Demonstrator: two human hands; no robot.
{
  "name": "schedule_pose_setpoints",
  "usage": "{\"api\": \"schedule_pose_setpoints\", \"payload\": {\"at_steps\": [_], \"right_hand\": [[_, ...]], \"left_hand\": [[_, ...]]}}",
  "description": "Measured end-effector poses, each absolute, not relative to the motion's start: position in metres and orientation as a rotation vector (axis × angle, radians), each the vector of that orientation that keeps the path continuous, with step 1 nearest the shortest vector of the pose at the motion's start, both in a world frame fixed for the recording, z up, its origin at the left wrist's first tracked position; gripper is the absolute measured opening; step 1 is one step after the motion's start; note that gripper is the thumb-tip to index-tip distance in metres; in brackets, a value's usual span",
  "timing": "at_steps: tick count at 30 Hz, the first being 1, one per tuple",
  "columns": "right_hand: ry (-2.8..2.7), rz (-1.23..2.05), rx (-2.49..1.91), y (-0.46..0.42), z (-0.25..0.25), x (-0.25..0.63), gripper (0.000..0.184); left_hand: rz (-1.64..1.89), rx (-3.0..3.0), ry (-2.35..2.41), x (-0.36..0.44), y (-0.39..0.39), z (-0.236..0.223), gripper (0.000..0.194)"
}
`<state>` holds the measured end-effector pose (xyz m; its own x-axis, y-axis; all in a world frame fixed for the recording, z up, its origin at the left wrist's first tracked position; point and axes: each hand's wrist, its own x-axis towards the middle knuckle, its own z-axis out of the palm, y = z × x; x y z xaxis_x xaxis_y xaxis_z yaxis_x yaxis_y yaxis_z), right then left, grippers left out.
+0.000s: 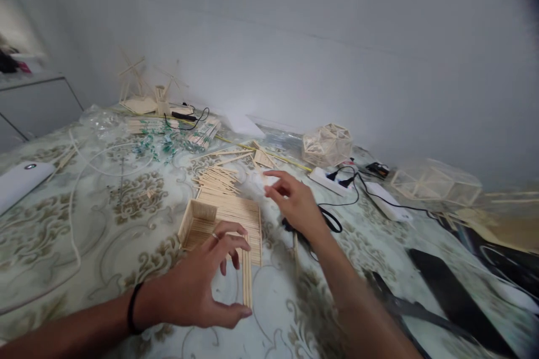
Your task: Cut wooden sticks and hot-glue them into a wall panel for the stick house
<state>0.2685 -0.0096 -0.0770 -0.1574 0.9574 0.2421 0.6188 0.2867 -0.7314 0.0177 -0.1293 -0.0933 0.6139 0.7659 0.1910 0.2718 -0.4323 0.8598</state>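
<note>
Near the bottom centre, my left hand (191, 280) grips a narrow panel of wooden sticks (247, 272) laid side by side, standing on end between thumb and fingertips. Behind that hand lies a small box-like structure of wooden sticks (184, 230), with low walls and a flat stick base (252, 216), partly covered by my fingers. To the right, my right hand (292, 202) is raised with thumb and index finger curved towards each other. A faint, pale sliver shows at its fingertips, too blurred to name. Loose wooden sticks (217, 179) lie in a pile just beyond the base.
A white power strip (332, 182) with black plugs and cables lies to the right. Stick polyhedra (328, 143) and stick models (143, 102) stand along the wall. Packaged sticks (204, 133) lie at the back. A white cable (72, 207) curves across the left; a black strap (404, 308) lies right.
</note>
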Motion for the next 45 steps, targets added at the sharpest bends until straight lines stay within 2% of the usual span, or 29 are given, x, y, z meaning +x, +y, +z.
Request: {"api": "schedule_pose_setpoints", "payload": {"at_steps": [4,8,11,14,18,21,26,28,32,35,38,42,45], "right_hand": [[-1.776,0.724,-1.358,-0.057,-0.069,0.287,0.032],[-1.697,0.949,-1.302,-0.095,-0.077,0.291,0.028],[-1.671,0.887,-1.298,-0.108,-0.082,0.298,0.019],[-1.715,0.772,-1.278,-0.109,-0.083,0.305,0.023],[-1.705,0.96,-1.396,-0.106,-0.087,0.305,0.031],[-1.665,1.039,-1.532,-0.104,-0.099,0.301,0.024],[-1.834,0.923,-1.591,-0.101,-0.119,0.301,0.013],[-1.903,0.941,-1.588,-0.103,-0.12,0.306,0.03],[-2.068,1.019,-1.574,-0.116,-0.117,0.313,0.079],[-2.172,0.992,-1.489,-0.126,-0.122,0.31,0.1],[-2.198,0.906,-1.48,-0.132,-0.132,0.305,0.104],[-2.242,0.921,-1.488,-0.133,-0.133,0.302,0.104],[-2.26,0.949,-1.522,-0.134,-0.128,0.3,0.107]], "left_hand": [[0.659,2.064,0.727,0.02,-0.135,-0.095,0.078],[0.646,2.101,0.716,0.021,-0.134,-0.101,0.08],[0.648,2.1,0.718,0.02,-0.131,-0.104,0.082],[0.665,2.097,0.722,0.02,-0.128,-0.105,0.079],[0.645,2.105,0.733,0.02,-0.128,-0.105,0.071],[0.618,2.155,0.746,0.017,-0.128,-0.104,0.074],[0.6,2.191,0.796,0.013,-0.128,-0.105,0.078],[0.591,2.17,0.802,0.013,-0.128,-0.105,0.075],[0.547,2.144,0.831,0.016,-0.129,-0.107,0.072],[0.544,2.112,0.836,0.019,-0.13,-0.11,0.076],[0.551,2.081,0.855,0.021,-0.131,-0.113,0.075],[0.58,2.024,0.947,0.022,-0.131,-0.115,0.061],[0.674,2.026,0.985,0.022,-0.131,-0.116,0.062]]}}
